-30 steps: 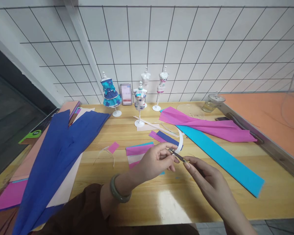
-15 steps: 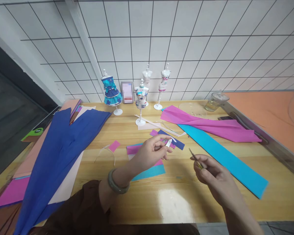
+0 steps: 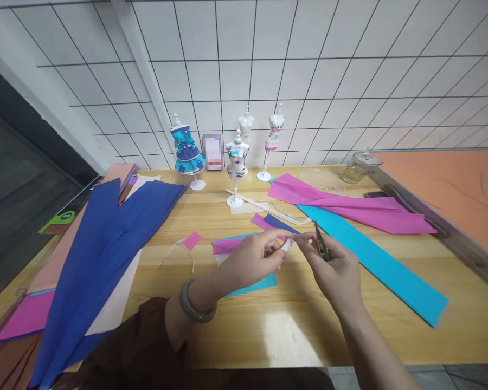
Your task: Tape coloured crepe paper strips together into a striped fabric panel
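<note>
Though only one mannequin [image 3: 197,184] wears ruffles [image 3: 188,163], your left hand [image 3: 260,255] grips a white strip [image 3: 286,245], your right hand [image 3: 338,273] scissors [image 3: 321,244].

The front mannequin [image 3: 236,165] stands beyond the left hand [image 3: 259,257].

Your right hand [image 3: 341,273] is now in at your left hand [image 3: 250,261], fingertips about meeting; 0.5 s ago they're apart. Scissors [image 3: 322,246], on the white strip [image 3: 286,245] 1 s ago, are tipped up in your right, tips pointing away from you. Strip no longer arcs past the dark blue piece [image 3: 282,223]; only a short bit shows.
</note>
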`<action>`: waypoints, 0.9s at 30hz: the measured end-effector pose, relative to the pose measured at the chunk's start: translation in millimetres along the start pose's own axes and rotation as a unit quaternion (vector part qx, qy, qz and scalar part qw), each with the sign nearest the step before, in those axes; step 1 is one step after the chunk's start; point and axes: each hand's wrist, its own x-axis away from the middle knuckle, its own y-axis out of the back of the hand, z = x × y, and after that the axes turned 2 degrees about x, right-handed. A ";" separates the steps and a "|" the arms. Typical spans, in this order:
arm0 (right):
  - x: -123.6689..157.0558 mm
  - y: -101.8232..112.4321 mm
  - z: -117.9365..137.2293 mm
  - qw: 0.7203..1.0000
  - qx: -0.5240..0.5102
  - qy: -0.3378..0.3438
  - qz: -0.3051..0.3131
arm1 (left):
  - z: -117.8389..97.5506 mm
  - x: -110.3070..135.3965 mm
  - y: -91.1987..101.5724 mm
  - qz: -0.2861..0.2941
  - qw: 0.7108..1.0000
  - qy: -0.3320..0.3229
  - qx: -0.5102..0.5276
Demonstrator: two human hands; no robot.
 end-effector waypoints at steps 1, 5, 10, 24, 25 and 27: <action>-1.5 0.7 -0.9 0.999 -0.019 -0.035 -0.003 | 0.6 0.3 3.3 -0.001 0.999 -0.004 -0.032; -8.3 4.2 -12.7 0.969 -0.185 -0.163 -0.008 | 6.0 -3.0 27.0 -0.037 0.975 -0.013 -0.219; -7.3 10.4 -31.5 0.911 -0.332 -0.241 0.033 | 30.8 -17.2 71.9 -0.139 0.857 0.040 -0.494; -4.7 26.4 -27.2 0.962 -0.072 -0.217 0.152 | 20.3 -18.2 56.0 -0.005 0.916 0.005 -0.401; -6.0 27.1 -23.3 0.963 -0.051 -0.203 0.167 | 14.1 -15.5 49.5 0.047 0.941 0.007 -0.334; -9.0 27.8 -17.2 0.966 -0.019 -0.182 0.183 | 6.7 -11.1 40.2 0.107 0.961 0.027 -0.253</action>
